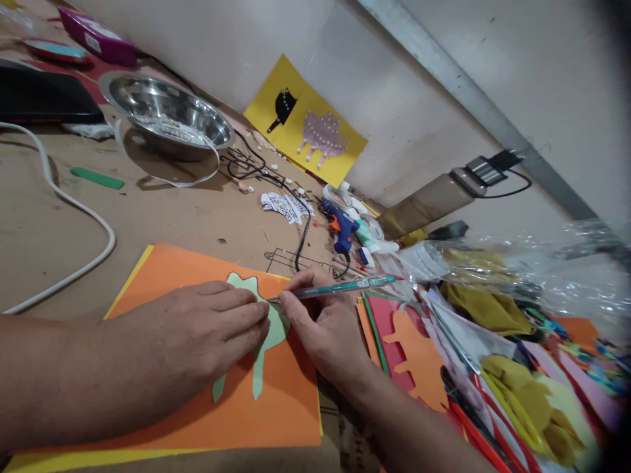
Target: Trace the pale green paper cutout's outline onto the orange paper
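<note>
A light green paper cutout [259,368] with scalloped edges and narrow legs lies on an orange sheet [162,269]. Yellow paper [89,458] shows beneath that sheet. My left hand [217,322] rests flat across the cutout, fingers stretched out, covering its middle. In my right hand [320,315] is a teal mechanical pencil [345,286], pinched between thumb and fingers. Its tip touches down at the cutout's upper right edge. A dark line follows part of the cutout's top edge.
A steel bowl [167,112] stands at the back left, near a white cable [106,223]. Beyond my hands lies a blue glue gun [340,223]. A bottle [444,197] leans at the right, above an orange cutout [417,358], scissors [456,341] and paper scraps. A decorated yellow card [276,144] leans on the wall.
</note>
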A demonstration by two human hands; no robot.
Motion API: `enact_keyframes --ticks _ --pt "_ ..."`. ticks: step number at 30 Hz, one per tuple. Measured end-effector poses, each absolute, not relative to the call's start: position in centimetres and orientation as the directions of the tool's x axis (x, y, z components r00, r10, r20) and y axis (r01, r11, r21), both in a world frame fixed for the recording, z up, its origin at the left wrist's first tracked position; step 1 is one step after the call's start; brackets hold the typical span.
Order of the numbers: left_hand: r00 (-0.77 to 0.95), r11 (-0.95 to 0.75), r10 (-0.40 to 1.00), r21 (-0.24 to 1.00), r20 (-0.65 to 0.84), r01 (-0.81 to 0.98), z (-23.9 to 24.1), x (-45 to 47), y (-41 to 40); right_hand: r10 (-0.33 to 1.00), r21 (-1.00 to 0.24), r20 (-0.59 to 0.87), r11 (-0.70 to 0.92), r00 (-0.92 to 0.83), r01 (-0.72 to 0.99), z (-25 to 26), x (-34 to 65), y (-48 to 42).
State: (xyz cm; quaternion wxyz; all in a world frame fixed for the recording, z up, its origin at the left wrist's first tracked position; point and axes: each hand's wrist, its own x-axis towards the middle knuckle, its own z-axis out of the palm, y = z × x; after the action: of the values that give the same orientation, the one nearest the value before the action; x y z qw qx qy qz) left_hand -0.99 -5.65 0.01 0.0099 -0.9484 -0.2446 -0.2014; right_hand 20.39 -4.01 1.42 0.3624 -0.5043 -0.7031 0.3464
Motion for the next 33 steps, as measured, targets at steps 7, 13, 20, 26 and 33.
enact_keyframes --ticks 7,13,20,26,33 --pt "0.782 -0.880 0.457 0.087 0.425 0.467 0.0 -0.9 -5.8 0.961 -0.831 0.156 0.252 -0.227 0.497 1.4 20.5 -4.0" --pt "0.795 -0.882 0.451 0.067 0.406 0.466 0.1 -1.1 -5.6 0.963 -0.832 0.158 0.249 -0.220 0.495 1.5 20.4 -4.1" --pt "0.792 -0.886 0.451 0.103 0.411 0.451 0.3 -1.0 -5.5 0.980 -0.883 0.147 0.192 -0.137 0.429 1.1 20.7 -4.0" --pt "0.804 -0.885 0.465 0.176 0.370 0.431 0.4 -0.9 -5.2 0.983 -0.883 0.183 0.174 -0.022 0.437 1.2 21.0 -3.9" --pt "0.813 -0.903 0.430 0.205 0.394 0.378 -0.1 -0.7 -4.7 0.971 -0.879 0.240 0.220 -0.007 0.422 1.0 20.9 -3.6"
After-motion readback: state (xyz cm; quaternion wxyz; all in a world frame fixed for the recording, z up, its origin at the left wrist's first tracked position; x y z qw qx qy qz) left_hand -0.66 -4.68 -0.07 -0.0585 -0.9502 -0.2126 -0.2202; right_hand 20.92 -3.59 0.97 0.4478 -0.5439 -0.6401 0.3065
